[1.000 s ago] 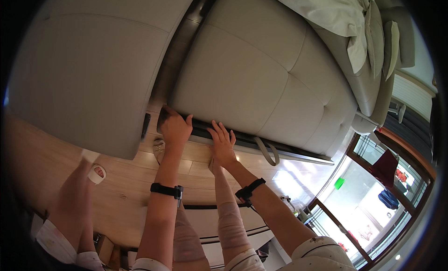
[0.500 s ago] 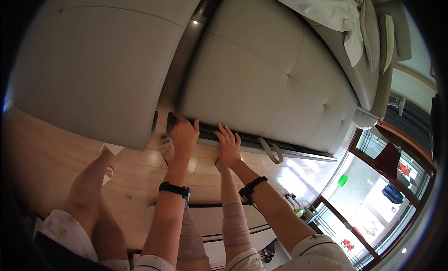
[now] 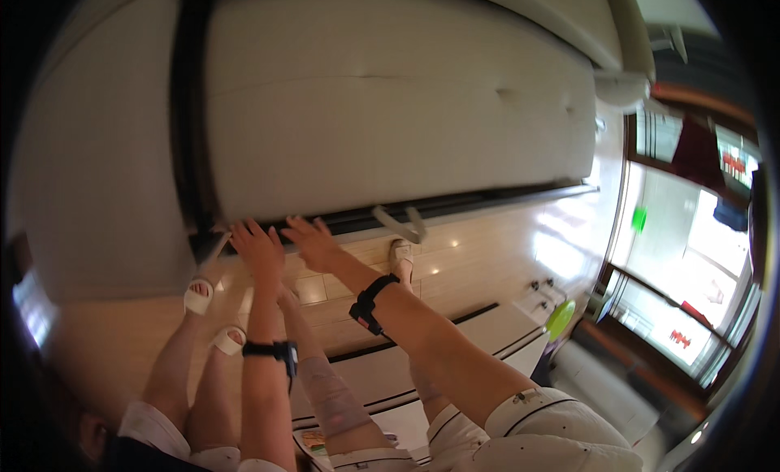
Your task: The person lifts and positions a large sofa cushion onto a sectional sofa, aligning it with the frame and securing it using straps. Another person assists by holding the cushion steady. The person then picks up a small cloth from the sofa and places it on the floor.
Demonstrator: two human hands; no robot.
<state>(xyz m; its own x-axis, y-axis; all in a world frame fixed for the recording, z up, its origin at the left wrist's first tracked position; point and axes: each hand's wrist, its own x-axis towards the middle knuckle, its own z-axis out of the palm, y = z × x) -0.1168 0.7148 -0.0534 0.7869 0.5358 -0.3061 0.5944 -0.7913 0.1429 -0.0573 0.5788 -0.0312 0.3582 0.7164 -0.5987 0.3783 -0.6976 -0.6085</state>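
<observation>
A large grey padded sofa section [image 3: 390, 123] lies in front of me, with a dark strip along its front lower edge. My left hand [image 3: 258, 248] is at the near left corner of that edge, fingers stretched out. Just to its right, my right hand [image 3: 313, 240] reaches to the same dark edge, fingers extended and a little blurred. Neither hand is wrapped round anything; whether the fingertips press on the edge is hard to tell. Farther right, a light fabric strap loop [image 3: 400, 225] hangs from the edge. Both my wrists wear black bands.
Another grey sofa section [image 3: 97, 163] stands on the left, a dark band between the two. Near its corner a person in white slippers [image 3: 198, 296] stands beside me. Behind me is a low white piece of furniture with dark trim [image 3: 439, 354]. Glazed doors [image 3: 691, 228] are at right.
The floor gap between the two sections no longer shows; they look closer together. My hands have shifted left in view, and the left fingers have straightened. The other person's feet are nearer the corner.
</observation>
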